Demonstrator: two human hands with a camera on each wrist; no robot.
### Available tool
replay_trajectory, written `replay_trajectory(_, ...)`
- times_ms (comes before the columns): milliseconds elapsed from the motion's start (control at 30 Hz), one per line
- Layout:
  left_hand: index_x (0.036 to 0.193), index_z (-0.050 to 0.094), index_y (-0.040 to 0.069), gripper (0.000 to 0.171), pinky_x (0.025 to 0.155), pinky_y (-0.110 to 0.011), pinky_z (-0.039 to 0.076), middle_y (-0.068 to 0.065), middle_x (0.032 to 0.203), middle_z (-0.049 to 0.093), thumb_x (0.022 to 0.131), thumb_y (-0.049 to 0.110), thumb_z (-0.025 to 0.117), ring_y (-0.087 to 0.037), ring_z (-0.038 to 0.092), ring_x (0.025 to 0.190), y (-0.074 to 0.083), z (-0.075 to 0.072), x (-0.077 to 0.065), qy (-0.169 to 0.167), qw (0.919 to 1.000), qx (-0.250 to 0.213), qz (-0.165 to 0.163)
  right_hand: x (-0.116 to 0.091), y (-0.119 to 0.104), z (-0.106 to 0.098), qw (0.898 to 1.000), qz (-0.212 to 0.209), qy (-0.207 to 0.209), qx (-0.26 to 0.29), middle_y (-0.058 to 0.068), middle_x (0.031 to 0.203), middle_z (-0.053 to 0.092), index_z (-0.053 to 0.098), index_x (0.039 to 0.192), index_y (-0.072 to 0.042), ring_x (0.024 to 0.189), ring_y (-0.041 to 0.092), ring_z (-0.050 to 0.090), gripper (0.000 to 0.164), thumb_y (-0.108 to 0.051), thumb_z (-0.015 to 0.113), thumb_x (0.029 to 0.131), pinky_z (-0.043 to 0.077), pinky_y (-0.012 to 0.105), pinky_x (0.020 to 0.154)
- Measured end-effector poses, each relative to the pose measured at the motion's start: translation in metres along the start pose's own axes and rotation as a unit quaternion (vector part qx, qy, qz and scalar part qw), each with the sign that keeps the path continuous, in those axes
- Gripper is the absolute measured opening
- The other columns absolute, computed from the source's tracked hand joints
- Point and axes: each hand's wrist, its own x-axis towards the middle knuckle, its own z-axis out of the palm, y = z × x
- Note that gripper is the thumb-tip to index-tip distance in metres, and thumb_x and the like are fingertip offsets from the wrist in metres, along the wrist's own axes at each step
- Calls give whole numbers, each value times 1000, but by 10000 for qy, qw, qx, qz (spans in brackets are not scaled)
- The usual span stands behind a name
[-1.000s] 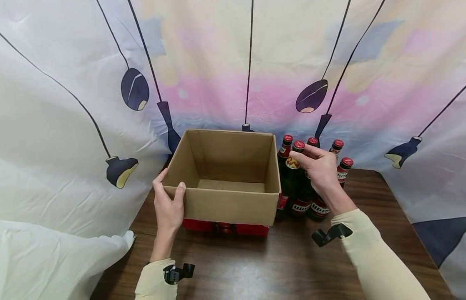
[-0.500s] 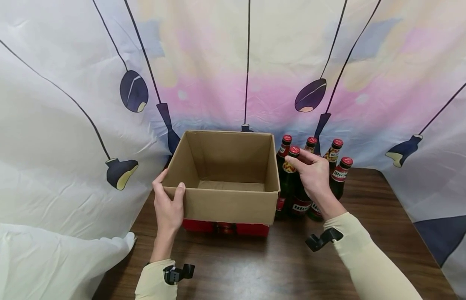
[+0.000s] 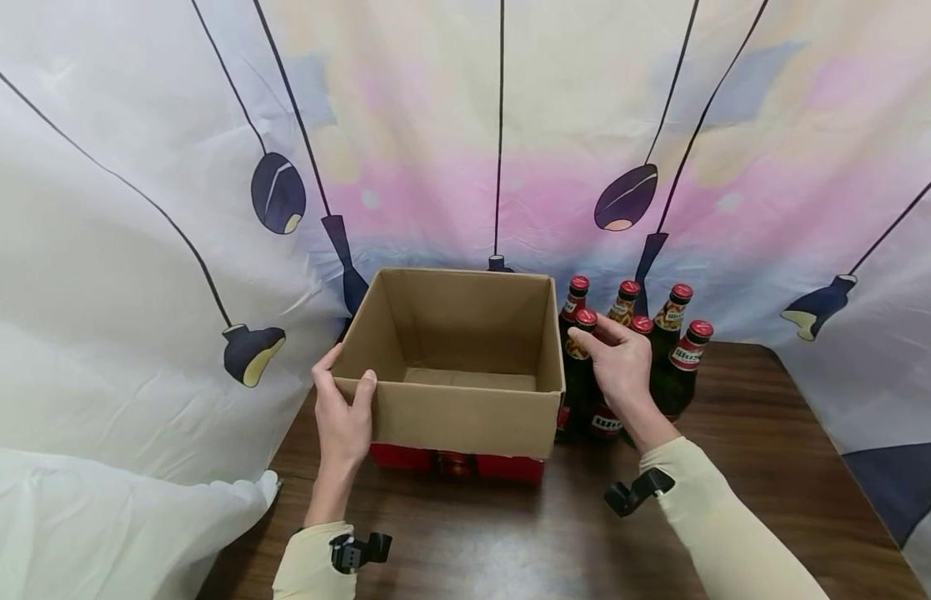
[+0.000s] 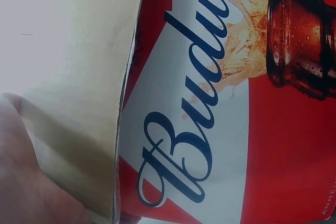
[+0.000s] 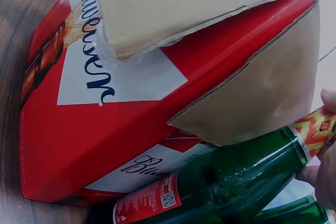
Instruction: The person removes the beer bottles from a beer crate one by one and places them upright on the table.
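A red Budweiser cardboard box (image 3: 465, 421) stands on the table with its brown flaps folded outward and its inside visible. My left hand (image 3: 342, 421) grips the flap at its front left corner, thumb in front; the left wrist view shows the flap over the printed red and white side (image 4: 210, 129). My right hand (image 3: 623, 367) pinches the neck of a green beer bottle (image 3: 578, 379), just below its red cap. This bottle is upright beside the box's right side, and in the right wrist view its green shoulder (image 5: 252, 163) overlaps the box's lower part.
Several more green beer bottles (image 3: 675, 375) with red caps stand close together around and behind my right hand. The dark wooden table (image 3: 495, 533) extends in front of the box. A printed curtain (image 3: 435, 167) hangs behind and along both sides.
My right hand has moved left and a little nearer me, bringing the pinched bottle close to the box's right side. The left hand keeps its grip on the flap.
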Motion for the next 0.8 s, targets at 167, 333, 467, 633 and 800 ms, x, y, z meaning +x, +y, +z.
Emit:
replay_trajectory(167, 156, 39, 12, 61, 110, -54, 37, -19, 153, 52, 100, 21, 61, -38, 54, 131, 0, -1, -3, 16, 10000, -55, 30, -4, 6, 4, 9999, -17, 133, 3, 15, 134, 73, 71, 139, -12, 114, 15, 67, 49, -23, 83, 93, 52, 11, 77)
replay_trajectory(333, 156, 39, 13, 62, 111, -53, 37, -18, 156, 50, 100, 22, 61, -37, 53, 134, 2, -2, -4, -79, 9999, -73, 62, -8, 8, 2, 9993, -108, 343, -68, 14, 131, 75, 73, 137, -12, 108, 11, 68, 47, -23, 83, 92, 52, 11, 76)
replay_trajectory(467, 156, 39, 12, 62, 112, -53, 36, -16, 159, 48, 99, 21, 62, -36, 52, 136, 3, -5, -3, -54, 9999, -54, 153, -7, 9, 3, 9989, -296, 376, -15, 16, 129, 76, 74, 135, -11, 98, 1, 67, 47, -24, 85, 91, 52, 11, 76)
replay_trajectory(633, 155, 40, 9, 62, 113, -50, 35, -15, 160, 48, 99, 20, 63, -34, 51, 140, 3, -11, 0, -3, 9997, 2, 259, -6, 9, 9, 9983, -430, 364, 170, 18, 128, 75, 75, 133, -11, 91, -9, 66, 46, -22, 86, 89, 54, 12, 76)
replay_trajectory(800, 156, 41, 10, 62, 114, -50, 35, -14, 160, 48, 99, 21, 64, -32, 50, 140, 5, -18, 4, -83, 9998, 71, 155, -9, 7, 12, 9991, -386, 126, 131, 15, 133, 73, 72, 137, -13, 108, 6, 69, 49, -25, 84, 91, 53, 13, 81)
